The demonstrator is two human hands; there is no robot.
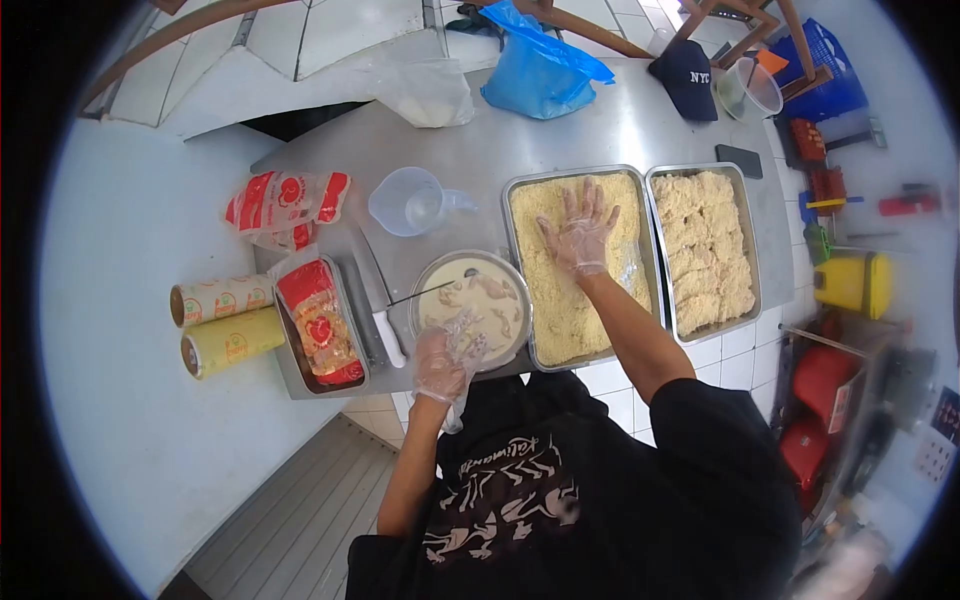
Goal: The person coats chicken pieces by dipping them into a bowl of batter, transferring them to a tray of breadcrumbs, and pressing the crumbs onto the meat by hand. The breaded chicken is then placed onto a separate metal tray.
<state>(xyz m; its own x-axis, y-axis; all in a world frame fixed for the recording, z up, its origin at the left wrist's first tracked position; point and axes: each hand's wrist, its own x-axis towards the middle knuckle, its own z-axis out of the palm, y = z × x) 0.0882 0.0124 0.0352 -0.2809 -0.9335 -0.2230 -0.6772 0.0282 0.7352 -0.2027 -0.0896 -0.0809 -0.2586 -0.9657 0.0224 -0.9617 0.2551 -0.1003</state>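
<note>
My right hand (583,238), in a clear plastic glove, lies flat with fingers spread on pale yellow breadcrumbs (560,320) that fill a metal tray (512,215). My left hand (447,358), also gloved, is over the near side of a round metal bowl (418,283). Its batter-coated fingers look loosely stretched out, with nothing plainly held in them. In the bowl, pieces of meat (492,287) sit in creamy white batter (440,305). A thin dark stick (420,293) crosses the bowl's left rim. Left of the bowl lies a white-handled knife (388,338).
Breaded pieces (706,250) fill a second tray on the right. At the left are a metal pan with a red-printed package (322,325), two wrap rolls (230,325) and a plastic jug (412,203). A blue bag (545,75), cap (686,80) and phone-like dark slab (739,160) lie farther back.
</note>
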